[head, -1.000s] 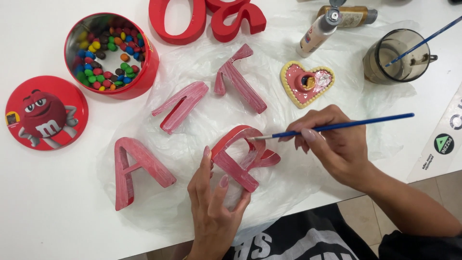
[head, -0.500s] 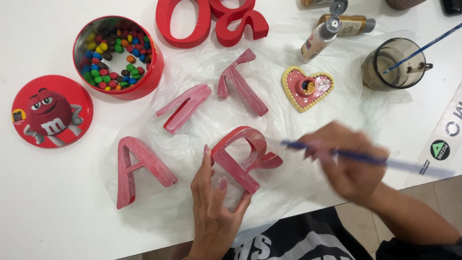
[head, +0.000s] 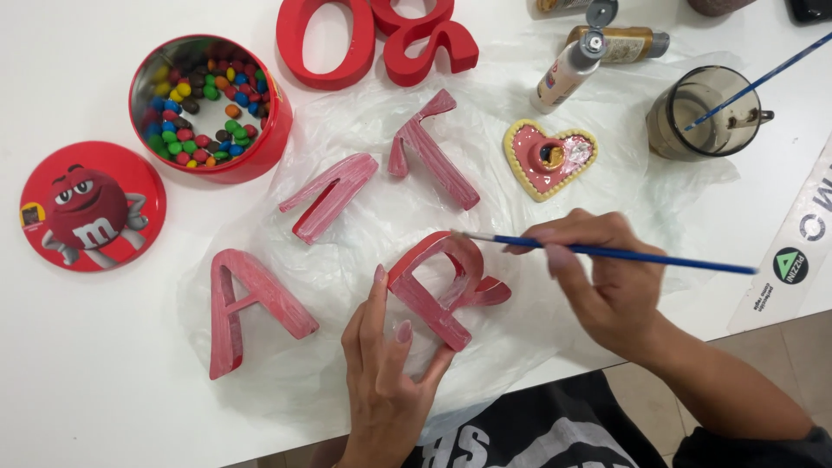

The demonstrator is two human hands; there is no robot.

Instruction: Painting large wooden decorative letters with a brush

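Observation:
A red-painted wooden letter R [head: 444, 284] stands on clear plastic sheeting [head: 364, 217] near the table's front edge. My left hand [head: 381, 364] steadies the R from below, fingers against its left stem and base. My right hand [head: 607, 282] grips a thin blue paintbrush [head: 607, 251], whose tip rests at the top of the R's bowl. To the left lies a pinkish letter A [head: 247, 308]. Above are a letter N [head: 329, 195] and a letter T [head: 431, 149], both streaked pink.
A heart-shaped paint dish [head: 550, 159] sits above my right hand. A glass cup [head: 704, 113] holds another blue brush. Paint bottles [head: 568, 74] lie at the back. A red tin of coloured candies [head: 208, 104], its round lid [head: 91, 206], and bright red letters [head: 373, 39] are at the left and back.
My right hand swung out to the right with the brush, then came back so the tip touches the R's top. My left hand has stayed on the R.

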